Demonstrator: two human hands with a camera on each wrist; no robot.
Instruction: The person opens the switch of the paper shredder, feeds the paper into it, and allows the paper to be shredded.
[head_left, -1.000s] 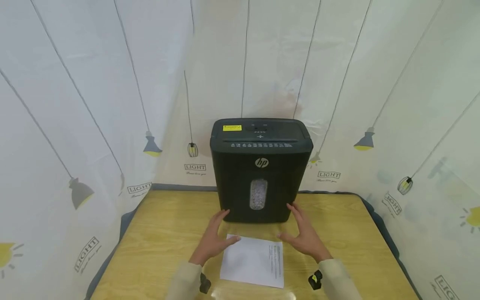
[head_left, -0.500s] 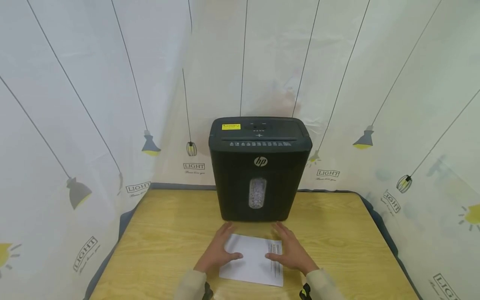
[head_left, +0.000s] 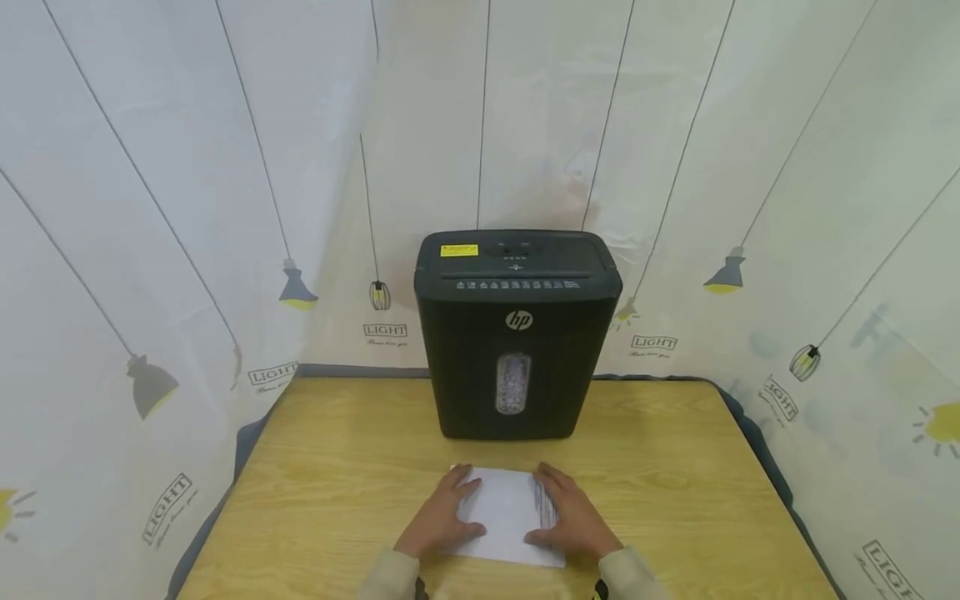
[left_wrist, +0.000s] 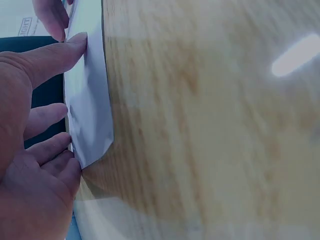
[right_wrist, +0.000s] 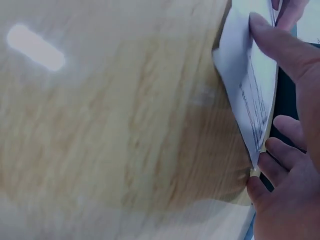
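A white sheet of paper (head_left: pixel 504 521) lies on the wooden table, with lines of print near its right side. My left hand (head_left: pixel 444 518) rests at its left edge, thumb over the sheet and fingers along the edge in the left wrist view (left_wrist: pixel 37 120). At the right edge my right hand (head_left: pixel 568 518) mirrors it, its thumb over the paper and fingers touching the side in the right wrist view (right_wrist: pixel 287 145). Neither hand visibly curls round the paper. Behind the sheet stands a black HP paper shredder (head_left: pixel 517 333), its front window showing shredded bits.
The wooden table (head_left: pixel 675 467) extends to both sides of the paper. A pale curtain (head_left: pixel 187 167) printed with hanging lamps surrounds its back and sides. A yellow label (head_left: pixel 459 250) sits on the shredder's top.
Both hands have drawn back from the lower front of the shredder and come down onto the paper's two sides, closer together. The shredder and paper hold their places.
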